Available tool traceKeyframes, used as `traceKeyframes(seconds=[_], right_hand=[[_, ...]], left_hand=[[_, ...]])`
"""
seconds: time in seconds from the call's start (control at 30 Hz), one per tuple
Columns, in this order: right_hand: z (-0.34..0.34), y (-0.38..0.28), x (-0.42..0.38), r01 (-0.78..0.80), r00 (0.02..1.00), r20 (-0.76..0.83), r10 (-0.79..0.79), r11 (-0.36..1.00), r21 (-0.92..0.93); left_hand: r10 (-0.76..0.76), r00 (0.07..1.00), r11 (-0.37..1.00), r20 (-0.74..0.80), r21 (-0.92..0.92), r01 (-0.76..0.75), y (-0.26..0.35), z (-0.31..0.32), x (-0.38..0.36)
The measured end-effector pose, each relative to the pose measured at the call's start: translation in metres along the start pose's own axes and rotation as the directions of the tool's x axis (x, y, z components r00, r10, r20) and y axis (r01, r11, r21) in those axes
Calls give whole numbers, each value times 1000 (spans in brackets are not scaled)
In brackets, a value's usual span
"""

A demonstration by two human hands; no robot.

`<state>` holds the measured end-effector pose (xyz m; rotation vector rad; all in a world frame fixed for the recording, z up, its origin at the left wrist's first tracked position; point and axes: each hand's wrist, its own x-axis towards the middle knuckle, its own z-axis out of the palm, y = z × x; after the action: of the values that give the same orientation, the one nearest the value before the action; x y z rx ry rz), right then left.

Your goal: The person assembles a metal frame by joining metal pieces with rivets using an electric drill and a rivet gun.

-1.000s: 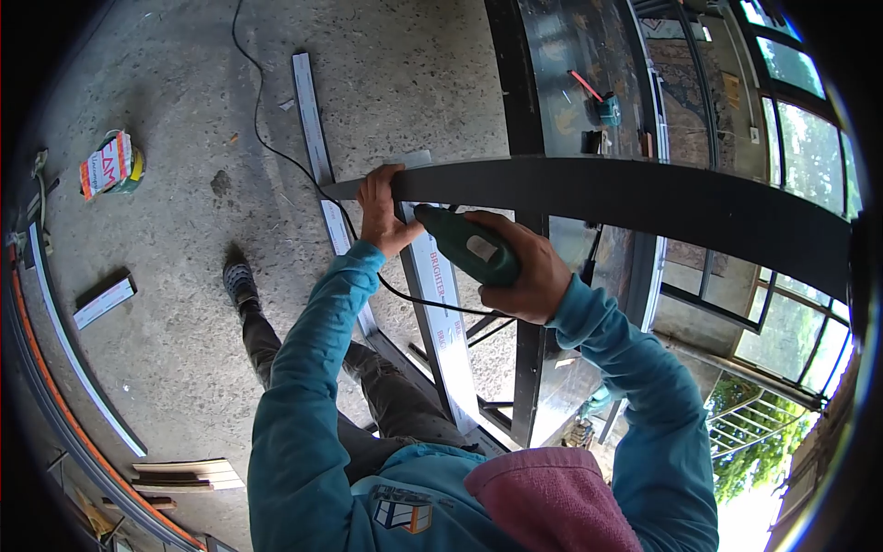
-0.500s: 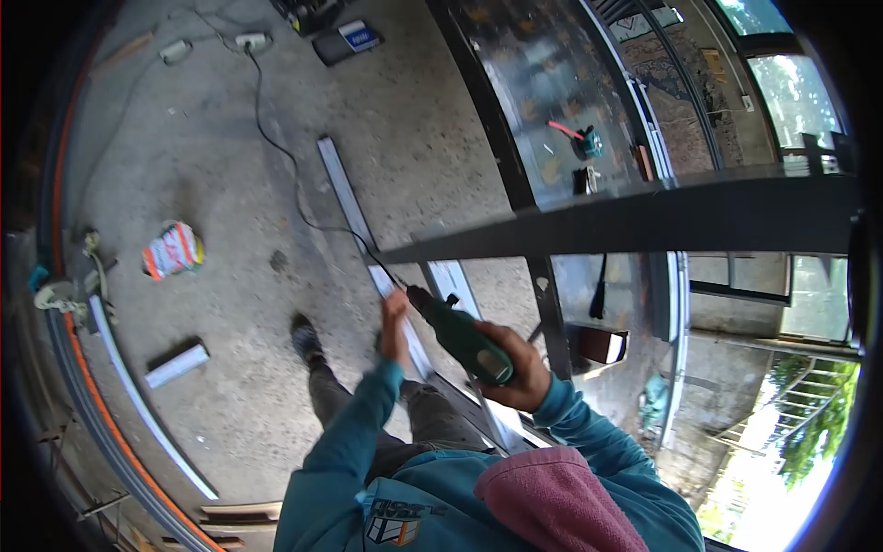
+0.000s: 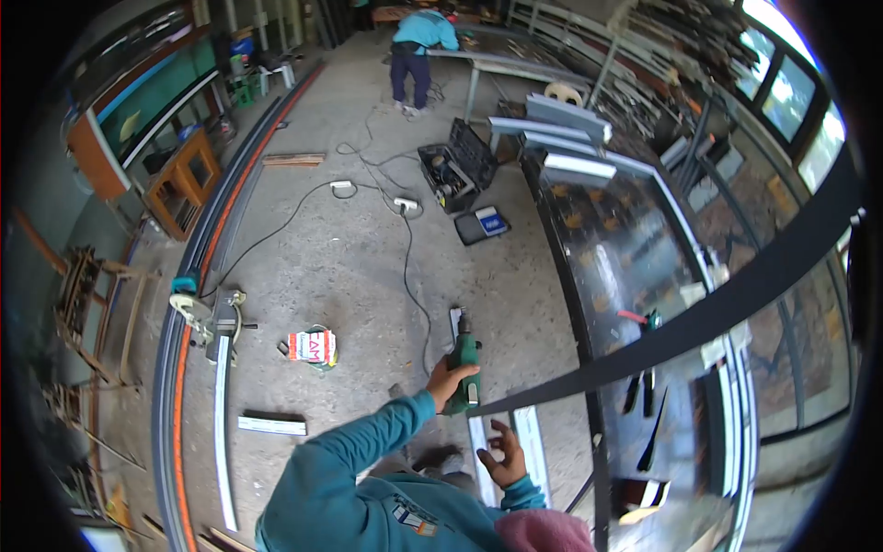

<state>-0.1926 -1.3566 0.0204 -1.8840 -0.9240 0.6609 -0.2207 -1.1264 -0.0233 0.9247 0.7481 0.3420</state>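
My left hand (image 3: 445, 385) is wrapped round the green power drill (image 3: 465, 361), whose chuck points away from me towards the end of a metal profile (image 3: 455, 322) on the floor. To the right and nearer my body, my right hand (image 3: 505, 455) has its fingers spread with nothing in it. It is over two light metal strips, one of them a white strip (image 3: 531, 442). A long dark bar (image 3: 662, 340) slants from beside the drill up to the right. The drill's black cable lies across the floor.
Right, a dark glossy table (image 3: 635, 248) holds tools. Ahead lie an open black toolbox (image 3: 451, 170), a blue box (image 3: 490, 221) and power sockets with cables. A co-worker (image 3: 421, 55) bends over a far table. Left, a printed bag (image 3: 313, 348), a saw (image 3: 198, 313) and long profiles line the floor.
The drill has passed from my right hand to my left hand. My right hand has opened and is empty. The view has lifted, bringing in the co-worker and the far room.
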Motion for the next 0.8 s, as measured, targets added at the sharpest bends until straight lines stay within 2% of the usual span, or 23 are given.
traceKeyframes(seconds=[0.07,0.1,0.13,0.2,0.27,0.37,0.47,0.5,0.53,0.6,0.67,0.7,0.73,0.77,0.8], right_hand=[[-13,30,-8,-117,993,6,117,979,169],[-19,46,-13,-208,978,26,209,943,258],[-28,48,-19,-260,965,31,262,925,279],[-36,78,-32,-267,960,-17,278,935,232],[-42,104,-45,-274,953,-68,294,937,215],[-44,104,-50,-397,884,-167,437,889,226],[-35,133,-46,-443,813,-308,495,868,224],[-29,142,-46,-468,789,-339,513,858,210],[-19,144,-54,-503,748,-379,545,838,213],[1,136,-50,-566,609,-484,628,772,289],[16,95,-35,-635,436,-544,717,673,379],[32,88,-34,-600,359,-575,736,653,461],[51,82,-35,-598,278,-591,758,617,511],[66,75,-34,-576,222,-537,814,554,601],[84,65,-35,-539,168,-478,862,486,688]], left_hand=[[88,995,958,38,272,-95,33,14,31],[73,997,919,7,389,-70,28,15,61],[74,995,906,73,412,-98,36,24,79],[17,995,871,95,487,-62,57,46,100],[-54,992,863,118,506,-13,44,66,150],[-85,972,816,218,576,-58,73,115,179],[-16,979,602,202,784,-152,67,173,239],[-62,959,658,276,734,-169,60,188,266],[-144,945,621,295,770,-145,71,207,278],[-96,933,630,348,747,-214,57,243,327],[-14,931,671,364,694,-261,60,279,349],[-28,913,623,408,721,-303,59,298,367],[-34,927,563,374,774,-291,58,318,378],[-72,912,597,405,750,-286,35,336,412],[-7,955,492,297,832,-256,35,355,408]])
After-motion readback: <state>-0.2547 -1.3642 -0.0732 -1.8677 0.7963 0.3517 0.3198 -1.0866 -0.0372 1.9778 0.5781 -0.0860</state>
